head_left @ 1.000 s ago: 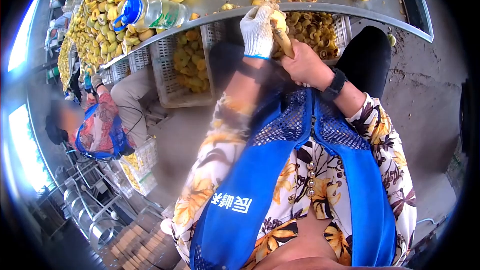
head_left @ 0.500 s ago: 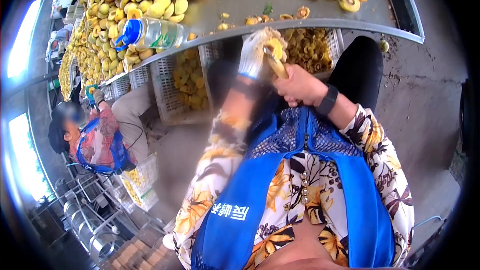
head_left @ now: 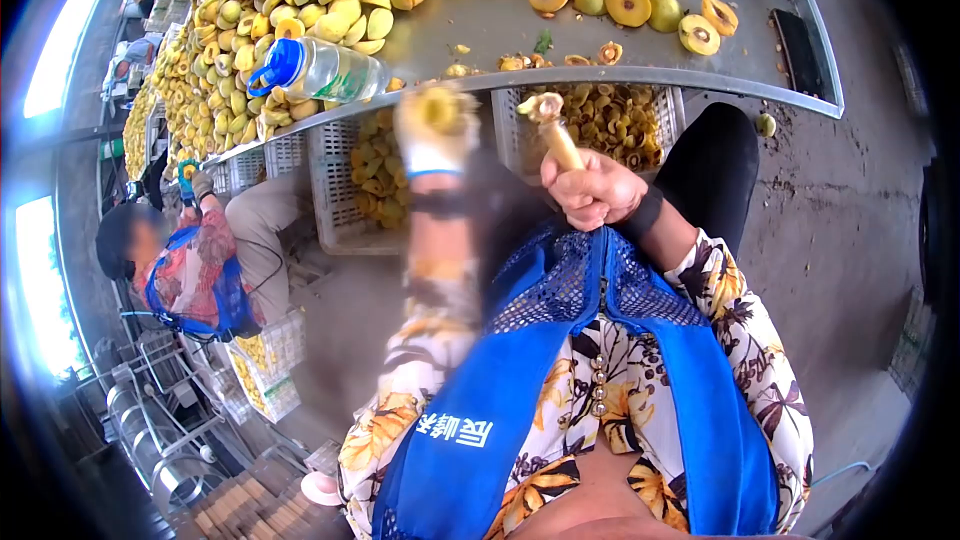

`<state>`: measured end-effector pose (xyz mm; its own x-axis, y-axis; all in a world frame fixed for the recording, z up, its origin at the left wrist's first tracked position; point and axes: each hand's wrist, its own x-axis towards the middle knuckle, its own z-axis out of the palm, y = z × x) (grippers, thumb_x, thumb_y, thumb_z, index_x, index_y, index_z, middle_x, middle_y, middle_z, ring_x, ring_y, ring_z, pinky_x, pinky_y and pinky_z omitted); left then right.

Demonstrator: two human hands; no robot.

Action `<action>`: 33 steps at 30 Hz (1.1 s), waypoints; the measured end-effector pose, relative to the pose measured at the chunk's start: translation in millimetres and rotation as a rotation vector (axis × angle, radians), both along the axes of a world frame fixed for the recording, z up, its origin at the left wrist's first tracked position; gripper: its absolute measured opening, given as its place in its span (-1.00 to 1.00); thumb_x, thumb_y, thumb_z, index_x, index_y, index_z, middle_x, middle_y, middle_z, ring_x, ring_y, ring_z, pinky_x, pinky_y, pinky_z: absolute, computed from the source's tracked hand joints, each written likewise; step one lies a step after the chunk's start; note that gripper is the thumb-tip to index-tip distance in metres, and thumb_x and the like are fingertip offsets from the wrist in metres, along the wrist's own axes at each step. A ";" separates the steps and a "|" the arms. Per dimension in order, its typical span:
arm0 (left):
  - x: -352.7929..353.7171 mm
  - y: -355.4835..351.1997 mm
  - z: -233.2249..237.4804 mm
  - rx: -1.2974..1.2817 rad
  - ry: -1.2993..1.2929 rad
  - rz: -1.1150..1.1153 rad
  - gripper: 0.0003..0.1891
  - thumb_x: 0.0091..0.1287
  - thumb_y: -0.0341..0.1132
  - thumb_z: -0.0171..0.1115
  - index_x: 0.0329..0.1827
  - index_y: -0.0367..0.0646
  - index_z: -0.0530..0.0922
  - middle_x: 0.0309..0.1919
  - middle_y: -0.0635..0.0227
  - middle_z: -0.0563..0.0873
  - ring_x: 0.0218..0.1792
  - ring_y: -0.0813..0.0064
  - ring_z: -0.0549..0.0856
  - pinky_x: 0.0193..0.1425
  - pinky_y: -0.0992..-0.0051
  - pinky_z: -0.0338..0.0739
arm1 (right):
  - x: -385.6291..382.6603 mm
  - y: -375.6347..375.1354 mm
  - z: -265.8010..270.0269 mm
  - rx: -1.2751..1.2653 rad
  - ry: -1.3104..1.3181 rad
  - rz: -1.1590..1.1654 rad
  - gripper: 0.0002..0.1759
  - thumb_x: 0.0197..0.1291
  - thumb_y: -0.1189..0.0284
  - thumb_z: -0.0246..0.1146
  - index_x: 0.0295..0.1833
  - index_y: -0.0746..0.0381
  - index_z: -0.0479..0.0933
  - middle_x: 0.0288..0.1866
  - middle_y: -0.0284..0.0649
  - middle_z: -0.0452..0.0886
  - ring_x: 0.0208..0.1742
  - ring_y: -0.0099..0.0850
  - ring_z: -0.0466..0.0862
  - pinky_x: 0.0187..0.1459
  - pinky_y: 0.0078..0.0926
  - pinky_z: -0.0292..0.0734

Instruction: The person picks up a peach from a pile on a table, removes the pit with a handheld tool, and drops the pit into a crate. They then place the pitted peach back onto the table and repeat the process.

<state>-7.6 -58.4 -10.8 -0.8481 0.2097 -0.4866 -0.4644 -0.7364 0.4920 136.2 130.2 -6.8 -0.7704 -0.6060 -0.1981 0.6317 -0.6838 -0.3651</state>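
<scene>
My left hand (head_left: 432,148), in a white work glove, is blurred by motion above the left crate. Its fingers are closed around a yellow peach half (head_left: 440,110) whose hollowed side faces up. My right hand (head_left: 597,190) is bare and wrapped round the wooden handle of a pitting tool (head_left: 563,148). A brownish scrap of pit and flesh (head_left: 543,107) sits on the tool's end, hiding the metal tip. That end points up over the right crate (head_left: 515,135), which holds pits and scraps. Yellow peach halves (head_left: 370,180) lie in the left crate (head_left: 330,165).
A metal table (head_left: 450,30) with a raised rim runs ahead, heaped with peach halves (head_left: 290,0) at the left. A blue-capped bottle (head_left: 335,70) lies on it, and a dark flat object (head_left: 797,50) is near its right end. Another person (head_left: 200,270) sits at the left.
My hands have come apart: the left moved left with the peach half, towards the left crate. The right stays near its place, the tool now carrying a scrap of pit.
</scene>
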 end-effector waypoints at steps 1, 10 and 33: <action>-13.2 -29.0 -1.5 0.090 0.024 0.000 -0.74 0.34 -0.09 -0.02 -0.32 -0.08 0.44 -0.49 0.27 0.60 -0.50 0.30 0.61 -0.64 0.56 0.44 | 1.1 3.3 -3.8 -0.054 -0.011 -0.025 -0.88 0.24 0.59 0.01 -0.12 0.22 0.37 -0.68 -0.47 0.18 -0.82 -0.73 0.11 -0.82 -0.75 0.01; -76.8 5.8 42.1 -1.932 0.899 -0.209 -0.43 0.14 0.12 0.18 0.07 -0.12 0.53 -0.07 0.06 0.64 -0.03 0.14 0.62 0.08 0.32 0.46 | -7.5 2.4 -25.6 1.612 0.360 -0.014 -0.64 0.04 0.29 0.23 -0.24 0.40 0.41 -0.38 0.18 0.55 -0.29 0.10 0.56 -0.25 -0.12 0.46; 15.0 73.0 65.6 -0.661 0.580 -0.664 -0.55 0.22 -0.18 0.27 0.13 -0.19 0.46 -0.03 0.35 0.60 -0.08 0.58 0.56 -0.04 0.56 0.49 | -39.0 25.1 10.1 0.809 0.174 -0.735 -0.63 0.28 0.33 0.13 0.10 0.34 0.40 -0.31 -0.28 0.57 -0.41 -0.58 0.49 -0.38 -0.65 0.38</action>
<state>7.4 14.6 54.8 -0.7990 0.5534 -0.2352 -0.2414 0.0630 0.9684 97.2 155.3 3.3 -0.9451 0.2705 -0.1832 0.0662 -0.3906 -0.9182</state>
